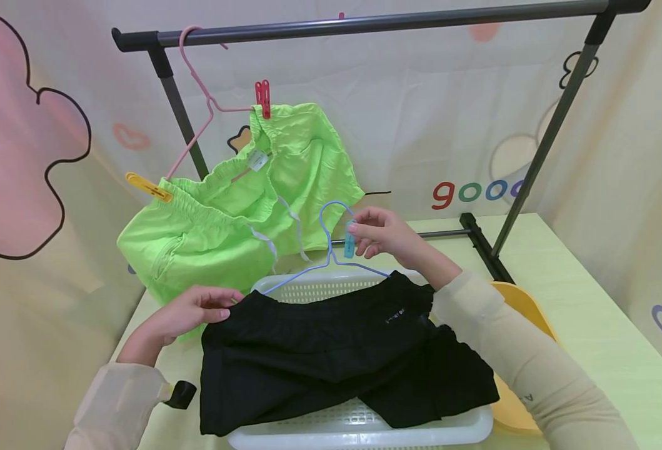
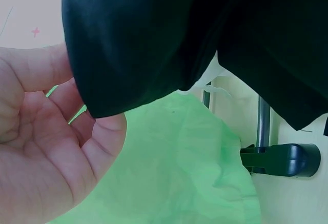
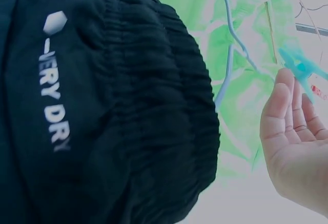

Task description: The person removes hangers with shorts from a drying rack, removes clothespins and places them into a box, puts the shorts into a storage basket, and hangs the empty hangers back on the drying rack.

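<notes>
Black shorts [image 1: 314, 350] hang spread on a blue hanger [image 1: 302, 272], whose arms reach down to the waistband. My left hand [image 1: 195, 309] pinches the waistband's left corner between thumb and fingers; the left wrist view shows the hand [image 2: 51, 147] beside the dark cloth [image 2: 138, 39]. Between the thumb and fingers of my right hand [image 1: 384, 234] is a teal clothespin [image 1: 350, 240], held next to the hanger's hook and above the waistband. In the right wrist view, the clothespin [image 3: 302, 69] is at the fingertips, apart from the elastic waistband [image 3: 169, 90].
Bright green shorts [image 1: 212, 231] hang from a pink hanger [image 1: 209, 103] on the black rack [image 1: 387, 24], held by a red clothespin [image 1: 262, 100] and a yellow one [image 1: 149, 187]. Under the black shorts stands a white basket [image 1: 364, 435]; a yellow basin [image 1: 524, 306] is to its right.
</notes>
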Demonstrator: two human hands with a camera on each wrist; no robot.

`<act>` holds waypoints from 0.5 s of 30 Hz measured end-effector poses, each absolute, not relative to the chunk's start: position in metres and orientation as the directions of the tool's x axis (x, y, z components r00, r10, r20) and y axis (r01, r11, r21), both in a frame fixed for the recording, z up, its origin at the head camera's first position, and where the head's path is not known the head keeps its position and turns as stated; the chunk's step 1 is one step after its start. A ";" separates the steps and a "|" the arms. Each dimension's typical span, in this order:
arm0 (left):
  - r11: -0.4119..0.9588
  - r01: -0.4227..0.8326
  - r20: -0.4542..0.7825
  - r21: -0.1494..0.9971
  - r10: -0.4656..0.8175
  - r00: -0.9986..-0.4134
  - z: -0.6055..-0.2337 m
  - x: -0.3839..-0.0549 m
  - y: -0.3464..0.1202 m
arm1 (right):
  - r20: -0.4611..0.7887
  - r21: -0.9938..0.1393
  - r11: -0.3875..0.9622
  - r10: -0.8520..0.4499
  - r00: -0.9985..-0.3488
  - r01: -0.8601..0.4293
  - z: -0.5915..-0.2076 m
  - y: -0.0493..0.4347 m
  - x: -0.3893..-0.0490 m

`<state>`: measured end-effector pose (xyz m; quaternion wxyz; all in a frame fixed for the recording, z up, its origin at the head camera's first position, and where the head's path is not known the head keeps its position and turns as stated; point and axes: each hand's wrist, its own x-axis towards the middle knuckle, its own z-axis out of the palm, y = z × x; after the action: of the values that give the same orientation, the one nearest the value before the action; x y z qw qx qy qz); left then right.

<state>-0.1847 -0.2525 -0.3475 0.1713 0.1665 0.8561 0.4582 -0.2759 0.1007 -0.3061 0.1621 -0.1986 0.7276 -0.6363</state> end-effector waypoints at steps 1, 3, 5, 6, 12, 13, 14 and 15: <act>0.526 0.128 -0.141 0.841 0.442 -0.886 -0.347 -0.184 -0.252 | 0.018 -0.991 0.108 -0.496 -0.868 -0.082 -0.307 0.102 -0.276; 0.527 0.127 -0.142 0.841 0.440 -0.887 -0.347 -0.184 -0.252 | 0.017 -0.992 0.100 -0.494 -0.869 -0.077 -0.307 0.106 -0.276; 0.525 0.127 -0.140 0.842 0.440 -0.887 -0.346 -0.183 -0.252 | 0.017 -0.993 0.095 -0.491 -0.871 -0.073 -0.307 0.109 -0.276; 0.524 0.127 -0.139 0.842 0.440 -0.887 -0.346 -0.183 -0.252 | 0.018 -0.993 0.091 -0.490 -0.872 -0.071 -0.308 0.110 -0.275; 0.520 0.130 -0.136 0.844 0.442 -0.886 -0.346 -0.182 -0.251 | 0.013 -0.993 0.097 -0.475 -0.880 -0.068 -0.311 0.119 -0.276; 0.521 0.129 -0.137 0.844 0.441 -0.887 -0.346 -0.182 -0.251 | 0.012 -0.993 0.099 -0.473 -0.881 -0.067 -0.311 0.120 -0.276; 0.522 0.129 -0.138 0.843 0.441 -0.887 -0.345 -0.182 -0.251 | 0.010 -0.993 0.099 -0.472 -0.882 -0.065 -0.312 0.121 -0.276; 0.522 0.128 -0.138 0.843 0.440 -0.887 -0.345 -0.182 -0.251 | 0.008 -0.993 0.098 -0.469 -0.883 -0.061 -0.312 0.122 -0.276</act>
<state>-0.1823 -0.2509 -0.3452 0.1696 0.1661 0.8558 0.4596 -0.2759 0.1223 -0.3120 0.1578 -0.1833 0.7240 -0.6461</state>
